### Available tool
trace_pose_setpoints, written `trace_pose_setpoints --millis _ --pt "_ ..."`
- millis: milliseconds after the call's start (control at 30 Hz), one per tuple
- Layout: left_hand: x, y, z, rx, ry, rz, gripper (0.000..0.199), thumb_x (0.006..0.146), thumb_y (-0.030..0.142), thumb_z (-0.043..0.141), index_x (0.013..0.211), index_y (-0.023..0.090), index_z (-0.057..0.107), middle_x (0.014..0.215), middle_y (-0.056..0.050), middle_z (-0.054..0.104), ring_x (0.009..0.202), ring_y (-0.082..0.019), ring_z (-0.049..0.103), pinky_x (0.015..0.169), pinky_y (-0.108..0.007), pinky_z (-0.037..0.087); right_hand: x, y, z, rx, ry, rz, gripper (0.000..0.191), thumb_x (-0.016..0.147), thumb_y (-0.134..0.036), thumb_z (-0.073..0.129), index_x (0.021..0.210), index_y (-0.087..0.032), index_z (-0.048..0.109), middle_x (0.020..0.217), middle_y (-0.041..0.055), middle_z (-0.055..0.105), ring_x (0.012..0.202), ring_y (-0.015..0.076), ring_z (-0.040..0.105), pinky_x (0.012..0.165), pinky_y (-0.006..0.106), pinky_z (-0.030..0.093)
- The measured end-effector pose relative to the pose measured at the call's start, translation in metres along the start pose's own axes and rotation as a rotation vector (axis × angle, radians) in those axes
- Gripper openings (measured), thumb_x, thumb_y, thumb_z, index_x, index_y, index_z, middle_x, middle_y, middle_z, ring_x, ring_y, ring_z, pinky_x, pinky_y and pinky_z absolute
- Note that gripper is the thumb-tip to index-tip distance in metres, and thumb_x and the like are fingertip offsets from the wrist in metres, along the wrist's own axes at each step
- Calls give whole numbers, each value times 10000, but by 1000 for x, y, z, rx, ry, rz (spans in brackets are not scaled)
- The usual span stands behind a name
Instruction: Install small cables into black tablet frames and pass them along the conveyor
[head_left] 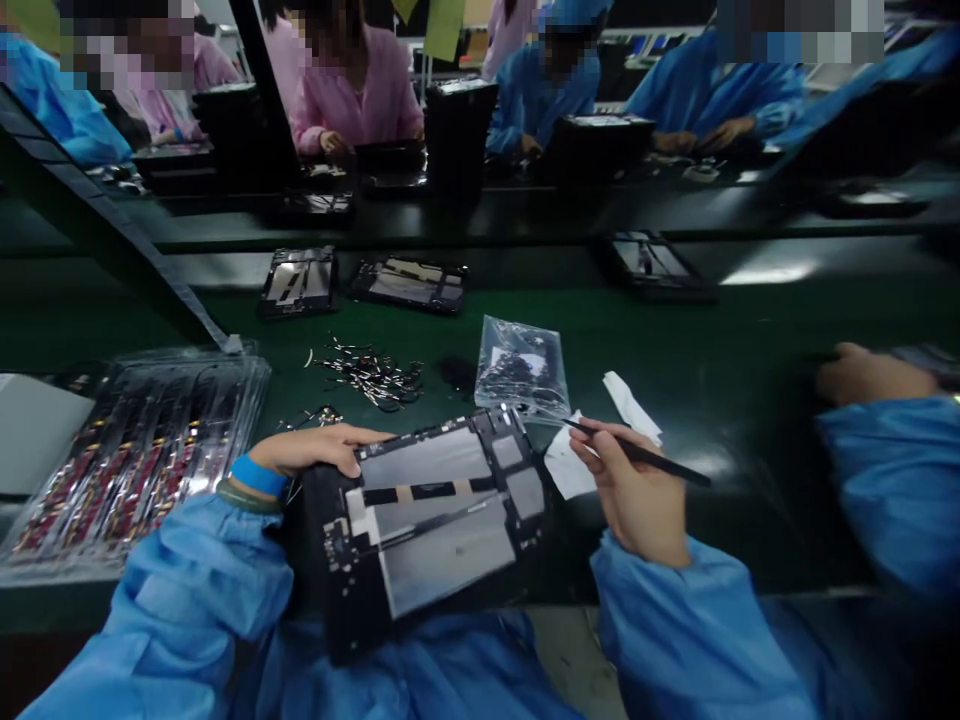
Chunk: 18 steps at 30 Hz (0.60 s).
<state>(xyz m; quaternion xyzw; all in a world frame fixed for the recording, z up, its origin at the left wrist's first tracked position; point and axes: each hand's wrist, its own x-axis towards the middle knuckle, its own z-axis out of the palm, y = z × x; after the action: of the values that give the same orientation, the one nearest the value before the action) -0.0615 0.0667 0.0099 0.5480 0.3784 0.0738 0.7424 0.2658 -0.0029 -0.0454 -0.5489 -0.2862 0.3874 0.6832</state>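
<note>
Fingers (346, 462) grip black-framed device (435, 510), silvery panels, seemingly tilted.

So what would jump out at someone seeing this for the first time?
Probably the open black device in front, its silvery inside facing up, gripped by the left hand, while the right hand holds dark tweezers beside it. Next, the tangle of small shiny strips on the green bench beyond it, and the clear trays of reddish parts at far left.
</note>
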Motion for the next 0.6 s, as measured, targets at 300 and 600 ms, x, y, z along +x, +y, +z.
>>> trace_pose_setpoints --millis 300,600 --pt "13 -8 24 626 99 43 497 756 256 525 1250 230 572 1199 -46 628 1065 -229 598 927 -307 447 22 28 2 -343 -207 -62 285 721 -401 713 929 -210 674 904 38 703 874 209 674 907 463 506" --pt "-7 -25 49 902 371 216 393 936 312 370 1311 232 454 1302 -74 507 1199 -202 489 1018 -344 401 35 49 14 -470 -199 -232 271 723 -422 678 902 -219 670 962 51 700 922 220 650 907 439 493"
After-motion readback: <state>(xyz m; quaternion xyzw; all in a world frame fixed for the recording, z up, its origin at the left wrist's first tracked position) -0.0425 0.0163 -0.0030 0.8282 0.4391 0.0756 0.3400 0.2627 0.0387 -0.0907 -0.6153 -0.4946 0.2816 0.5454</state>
